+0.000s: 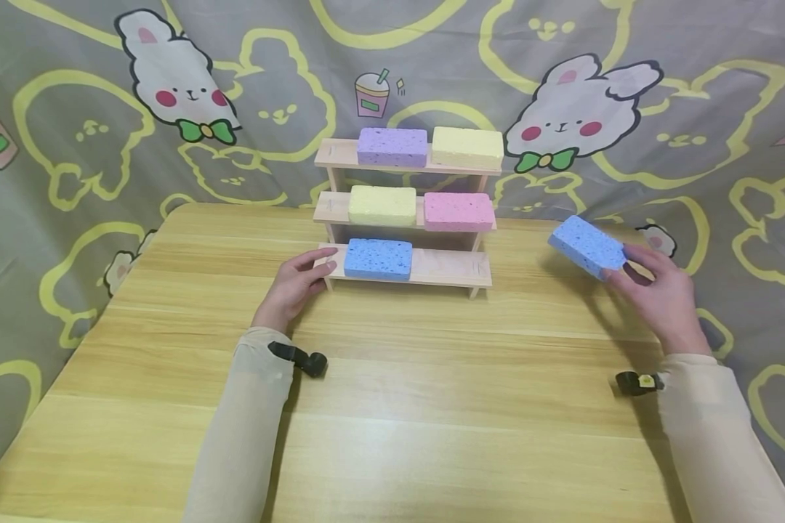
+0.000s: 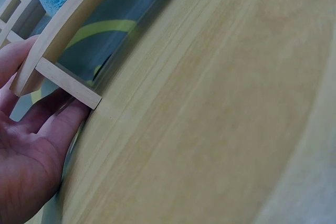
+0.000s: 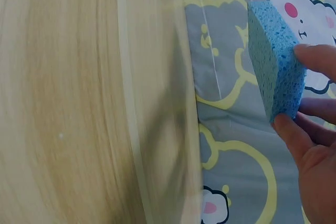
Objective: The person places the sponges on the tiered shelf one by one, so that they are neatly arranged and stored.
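Note:
My right hand point(image 1: 661, 294) pinches a blue sponge point(image 1: 587, 247) by one end, above the table to the right of a three-tier wooden rack point(image 1: 445, 263). The right wrist view shows thumb and fingers on the edges of this speckled sponge point(image 3: 275, 59). At the rack's bottom left end, my left hand point(image 1: 296, 285) holds the board, its fingers about the end and the leg point(image 2: 68, 83) in the left wrist view. Another blue sponge point(image 1: 378, 259) lies on the bottom tier. A yellow sponge point(image 1: 382, 206) and a pink sponge point(image 1: 459, 212) occupy the middle tier.
On the top tier sit a purple sponge point(image 1: 392, 147) and a yellow sponge point(image 1: 467, 147). The rack stands near the back edge of a wood-grain table point(image 1: 392, 407). Behind it hangs a grey curtain point(image 1: 432, 43) with rabbit prints, which also runs along both sides.

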A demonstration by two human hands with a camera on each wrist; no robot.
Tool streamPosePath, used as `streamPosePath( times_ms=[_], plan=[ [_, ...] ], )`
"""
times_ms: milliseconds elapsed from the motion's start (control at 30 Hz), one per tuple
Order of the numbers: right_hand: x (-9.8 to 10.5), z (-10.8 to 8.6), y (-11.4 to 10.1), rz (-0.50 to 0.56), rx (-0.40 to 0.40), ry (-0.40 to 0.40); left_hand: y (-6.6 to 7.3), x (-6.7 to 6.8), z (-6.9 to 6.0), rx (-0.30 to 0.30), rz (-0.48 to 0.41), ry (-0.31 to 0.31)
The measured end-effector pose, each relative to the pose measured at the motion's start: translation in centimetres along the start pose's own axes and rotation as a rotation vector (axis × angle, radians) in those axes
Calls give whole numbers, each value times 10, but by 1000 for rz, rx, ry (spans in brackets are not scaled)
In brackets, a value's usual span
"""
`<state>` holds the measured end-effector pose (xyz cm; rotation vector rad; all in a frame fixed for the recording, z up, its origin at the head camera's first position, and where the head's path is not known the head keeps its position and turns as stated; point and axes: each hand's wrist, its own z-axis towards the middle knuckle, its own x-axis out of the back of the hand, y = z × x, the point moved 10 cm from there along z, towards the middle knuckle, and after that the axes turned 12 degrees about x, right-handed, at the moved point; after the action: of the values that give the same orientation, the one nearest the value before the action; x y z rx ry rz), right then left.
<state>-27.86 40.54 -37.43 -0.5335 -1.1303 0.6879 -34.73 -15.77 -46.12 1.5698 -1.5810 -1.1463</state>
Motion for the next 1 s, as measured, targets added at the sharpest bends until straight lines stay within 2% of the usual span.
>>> streamPosePath(
  times_ms=[233,533,800,1000],
  plan=[
    [1,-2,-4,49,35,27,-2,0,2,9,5,5],
    [-7,-3,-10,88,71,-32,-2,2,2,3,3,0],
    [-17,-3,-20,153,147,-57,0,2,2,-6,-1,-6],
    [-24,-2,-27,160,169,-72,0,0,1,-10,-7,-11]
  ],
)
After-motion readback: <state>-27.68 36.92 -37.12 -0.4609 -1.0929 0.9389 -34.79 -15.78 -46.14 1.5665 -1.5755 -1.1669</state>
